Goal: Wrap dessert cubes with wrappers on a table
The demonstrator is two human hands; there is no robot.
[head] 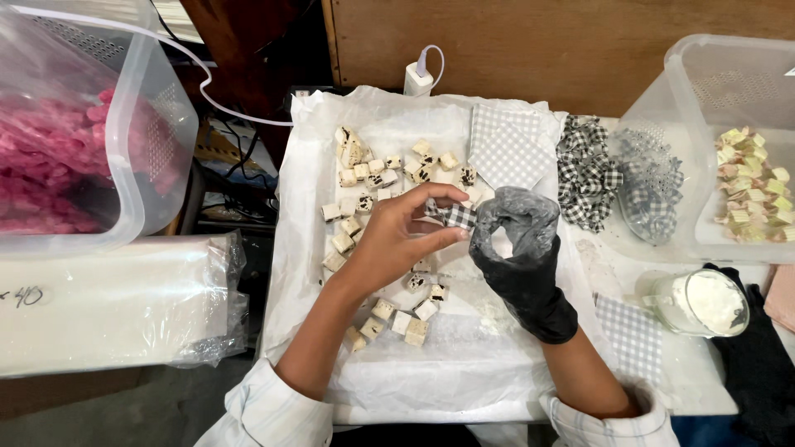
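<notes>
Below pale striped cuffs, a checked-wrapped candy (454, 215) is pinched at centre by the bare left hand (397, 236) and black-gloved right hand (522, 248), with unwrapped cubes (364, 178) remaining at ten o'clock and wrapped pieces (586, 170) piled at two o'clock.

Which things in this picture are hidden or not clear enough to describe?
Head view:
- The checked wrapper sits between the left hand and the gloved right hand; the fingers hide whether a candy cube is inside.
- The pink things in the left bin are blurred by its cloudy wall.
- The right bin is cut off by the picture edge.
- The white content of the jar cannot be identified.
</notes>
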